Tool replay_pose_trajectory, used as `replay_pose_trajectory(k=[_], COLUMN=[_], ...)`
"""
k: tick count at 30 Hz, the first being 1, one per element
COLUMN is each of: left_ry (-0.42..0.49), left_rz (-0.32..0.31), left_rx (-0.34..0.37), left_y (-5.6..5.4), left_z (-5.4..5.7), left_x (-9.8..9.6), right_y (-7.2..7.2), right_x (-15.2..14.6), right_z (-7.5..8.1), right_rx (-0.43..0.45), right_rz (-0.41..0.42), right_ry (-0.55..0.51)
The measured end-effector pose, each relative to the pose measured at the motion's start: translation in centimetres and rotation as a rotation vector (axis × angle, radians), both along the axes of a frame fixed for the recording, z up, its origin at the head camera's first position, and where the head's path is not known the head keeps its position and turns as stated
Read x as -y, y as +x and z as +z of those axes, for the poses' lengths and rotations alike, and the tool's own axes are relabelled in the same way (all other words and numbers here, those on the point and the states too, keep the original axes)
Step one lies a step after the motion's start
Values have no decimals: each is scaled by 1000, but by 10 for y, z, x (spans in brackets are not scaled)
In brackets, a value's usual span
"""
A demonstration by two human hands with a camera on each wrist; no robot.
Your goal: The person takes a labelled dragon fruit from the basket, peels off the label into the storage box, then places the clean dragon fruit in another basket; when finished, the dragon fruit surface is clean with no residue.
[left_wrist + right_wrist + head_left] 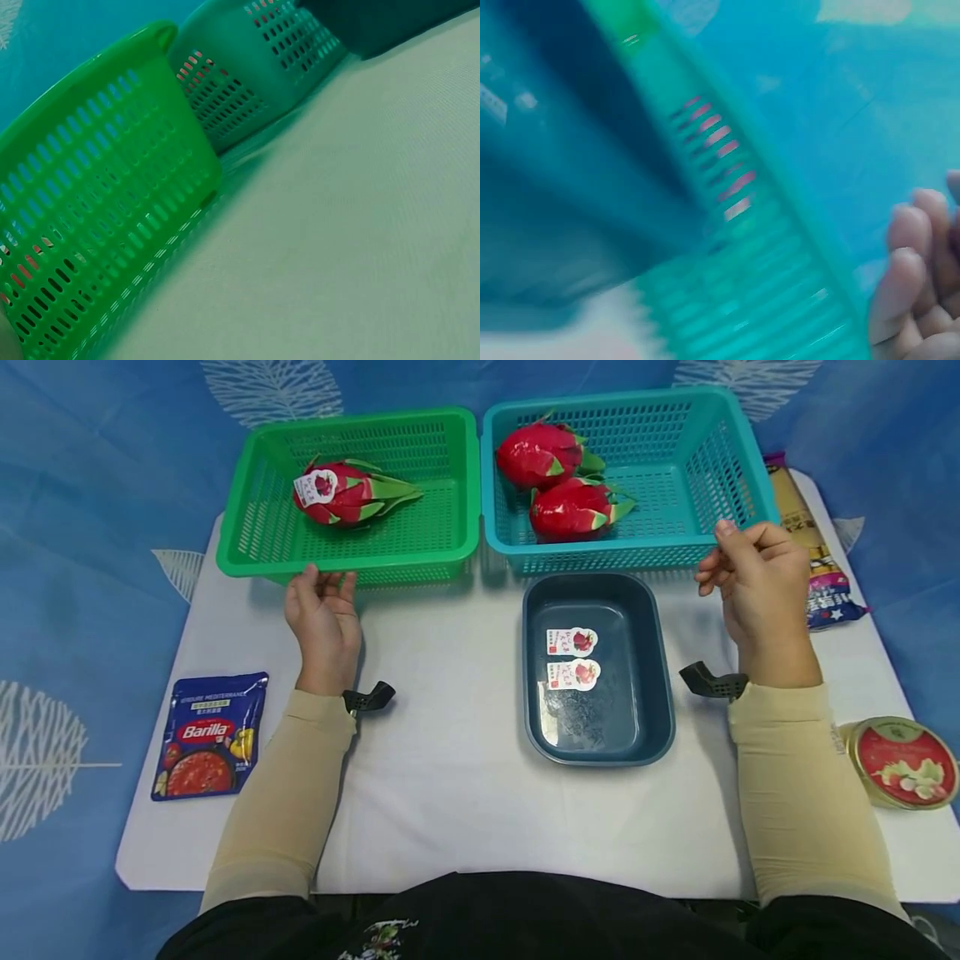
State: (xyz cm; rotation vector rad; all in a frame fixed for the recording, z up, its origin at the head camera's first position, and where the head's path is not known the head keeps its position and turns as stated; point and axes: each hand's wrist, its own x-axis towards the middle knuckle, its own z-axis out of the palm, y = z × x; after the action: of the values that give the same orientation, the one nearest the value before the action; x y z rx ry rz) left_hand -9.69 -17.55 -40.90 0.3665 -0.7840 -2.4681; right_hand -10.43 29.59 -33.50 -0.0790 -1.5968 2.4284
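My left hand is palm up at the front of the green basket, its fingertips at the front wall below the rim. Inside that basket lies one dragon fruit with a white label. Near the front right corner of the teal basket my right hand is raised, fingers loosely bent and nothing visible in them. Two dragon fruits, one behind the other, lie at the teal basket's left end. Two fruit stickers, one above the other, lie in the dark blue tub.
A blue Barilla pouch lies at the table's left. To the right are a yellow and purple snack bag, partly hidden by the right hand and basket, and a round can with a red lid. White cloth covers the table.
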Motion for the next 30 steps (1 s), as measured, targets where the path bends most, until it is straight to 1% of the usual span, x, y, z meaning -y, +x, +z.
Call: replay_pose_trajectory(k=[3, 4, 6, 8, 10, 11, 12, 14, 16, 20, 24, 27, 30], left_ry=[6, 9, 19, 28, 36, 39, 43, 47, 47, 31, 12, 10, 12], left_rz=[9, 11, 16, 23, 24, 25, 24, 23, 23, 14, -4, -6, -1], left_rx=[-8, -11, -16, -20, -25, -26, -27, -25, -22, -16, -14, -15, -20], left_y=[0, 0, -1, -1, -2, -3, -3, -4, -5, -6, -4, -4, -4], left_z=[-1, -2, -2, -3, -3, -4, -4, -4, -4, -5, -7, -9, -11], left_x=[1, 2, 4, 6, 7, 8, 9, 9, 9, 7, 5, 3, 3], right_y=[-3, -6, -12, -22, -34, -41, -48, -63, -77, -103, -129, -147, -162], right_x=[7, 11, 27, 48, 75, 89, 104, 134, 164, 216, 262, 292, 320], right_z=[22, 28, 43, 55, 66, 72, 75, 82, 87, 91, 88, 82, 74], right_rx=[-82, -128, -165, -229, -301, -309, -342, -388, -421, -471, -440, -387, -336], right_rz=[49, 79, 144, 229, 321, 370, 416, 500, 564, 659, 748, 813, 853], right_ry=[162, 244, 440, 680, 906, 997, 1076, 1190, 1277, 1404, 1548, 1677, 1763])
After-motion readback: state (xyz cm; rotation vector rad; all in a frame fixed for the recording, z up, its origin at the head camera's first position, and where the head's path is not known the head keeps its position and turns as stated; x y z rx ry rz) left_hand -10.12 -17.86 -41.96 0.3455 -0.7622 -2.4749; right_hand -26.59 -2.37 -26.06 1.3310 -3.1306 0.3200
